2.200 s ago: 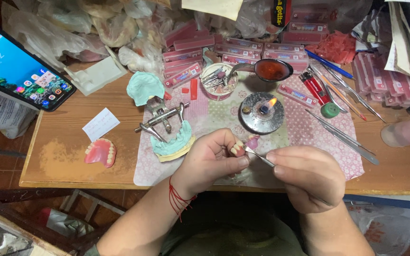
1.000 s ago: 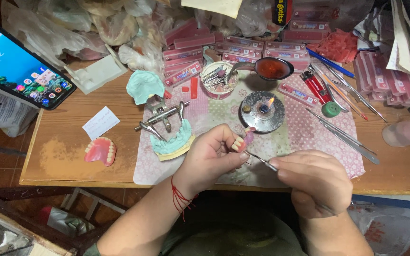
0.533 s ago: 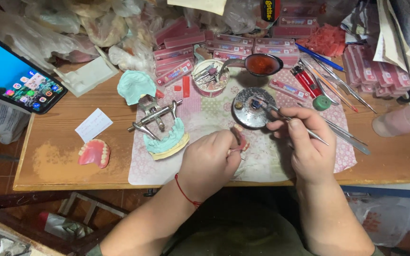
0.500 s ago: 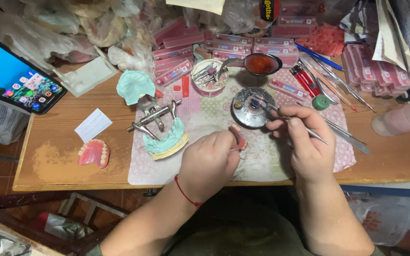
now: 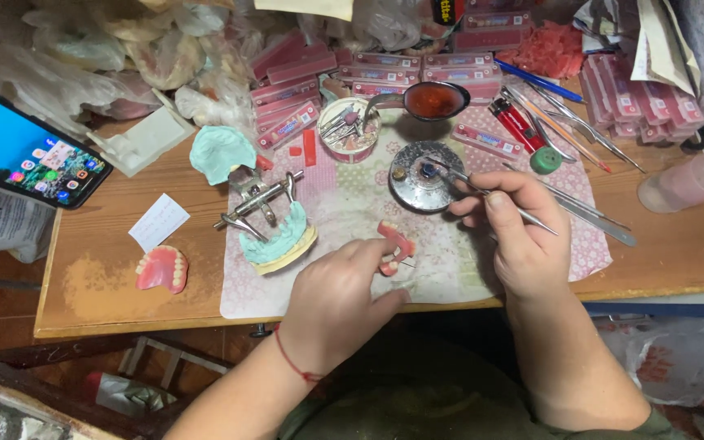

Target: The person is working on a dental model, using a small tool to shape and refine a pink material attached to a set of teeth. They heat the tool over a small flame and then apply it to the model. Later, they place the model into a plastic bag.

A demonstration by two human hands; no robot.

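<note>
**Tool tip at the burner, denture waiting in your left hand**

You are holding a pink wax denture (image 5: 395, 247) in your left hand (image 5: 337, 303), fingers curled closed around its near side, just above the patterned mat (image 5: 352, 204) toward the near edge of the tabletop (image 5: 662, 244). Your right hand (image 5: 515, 236) is pinching a thin metal tool (image 5: 495, 195) between thumb and fingers, its tip reaching into the small round metal burner (image 5: 421, 175) at the middle of the mat.

Compared with two seconds ago, your right hand has left the denture: then the tool was working right against the teeth, hands touching; now they are apart, and the tip is sitting over the burner. My judgement is that you are warming the tool before going back to the wax. Half a second ago the tool was already at the burner, so this is a pause there rather than a pass. The denture has barely shifted in your grip.

Left of the mat a metal hinged frame (image 5: 258, 204) is standing on a green plaster cast (image 5: 279, 240), a second denture (image 5: 162, 269) is lying near the left edge, and a phone (image 5: 22, 151) is resting at the far left corner.
</note>
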